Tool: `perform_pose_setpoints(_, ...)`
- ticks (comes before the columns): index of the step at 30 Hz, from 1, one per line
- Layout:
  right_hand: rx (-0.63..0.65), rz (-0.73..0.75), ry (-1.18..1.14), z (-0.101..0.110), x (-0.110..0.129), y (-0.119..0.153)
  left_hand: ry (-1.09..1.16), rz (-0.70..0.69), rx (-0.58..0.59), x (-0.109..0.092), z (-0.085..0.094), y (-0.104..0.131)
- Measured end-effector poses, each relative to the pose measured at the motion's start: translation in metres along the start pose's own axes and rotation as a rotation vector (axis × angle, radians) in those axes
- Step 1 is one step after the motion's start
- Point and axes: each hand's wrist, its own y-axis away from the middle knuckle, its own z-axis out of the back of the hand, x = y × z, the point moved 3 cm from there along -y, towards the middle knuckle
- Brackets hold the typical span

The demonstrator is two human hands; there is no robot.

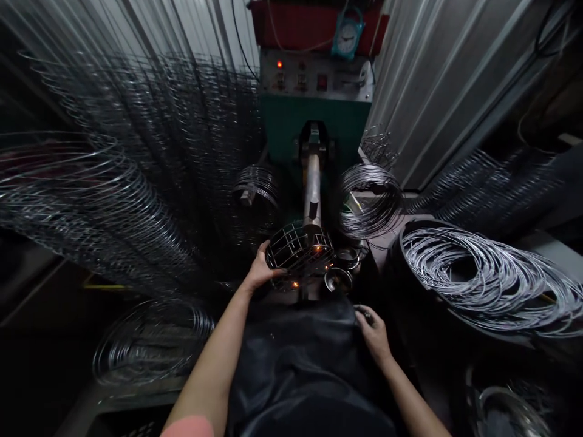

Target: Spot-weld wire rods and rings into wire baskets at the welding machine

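I'm pinching wire basket (291, 260) by left edge, left hand (259, 272); long axis running left-right. Right hand (374, 332) hovering near-right, apart; can't tell finger grip.

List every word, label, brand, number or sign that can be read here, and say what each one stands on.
No text is legible, so there is nothing to quote.
Teal clock: the dial shows, but its numerals are too small and blurred to read.
Control panel: any markings around the controls are too small and dark to read.
Red switch: no symbol can be made out.
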Motion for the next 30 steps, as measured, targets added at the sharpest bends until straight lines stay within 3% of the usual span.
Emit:
perform_pose_setpoints(2, 0.109, 0.154, 0.263, 0.003, -0.004, 0.008, 0.040, 0.042, -0.047, 0.002, -0.001, 0.002)
perform_pose_setpoints(4, 0.229, 0.204, 0.444, 0.005, 0.002, 0.014, 0.045, 0.047, -0.084, 0.000, 0.002, 0.008)
perform_pose_setpoints(7, 0.403, 0.209, 0.547, -0.005, 0.039, 0.018, -0.021, -0.046, -0.113, -0.011, 0.009, 0.027)
perform_pose_setpoints(11, 0.769, 0.217, 0.532, -0.051, 0.113, 0.022, -0.284, -0.230, -0.027, -0.044, 0.008, 0.059)
perform_pose_setpoints(13, 0.911, 0.225, 0.620, -0.081, 0.137, 0.021, -0.431, -0.284, 0.028, -0.065, 0.002, 0.071)
perform_pose_setpoints(14, 0.918, 0.243, 0.711, -0.094, 0.144, 0.018, -0.495, -0.305, 0.045, -0.074, 0.000, 0.075)
perform_pose_setpoints(16, 0.816, 0.313, 0.946, -0.115, 0.149, 0.009, -0.592, -0.349, 0.068, -0.092, -0.004, 0.080)
perform_pose_setpoints(19, 0.663, 0.472, 1.174, -0.131, 0.147, 0.001, -0.658, -0.377, 0.062, -0.108, -0.003, 0.079)
perform_pose_setpoints(24, 0.743, 0.637, 1.217, -0.124, 0.141, 0.005, -0.624, -0.341, 0.087, -0.110, -0.001, 0.069)
perform_pose_setpoints(30, 0.725, 0.631, 1.272, -0.118, 0.140, -0.004, -0.558, -0.266, 0.144, -0.106, -0.010, 0.055)
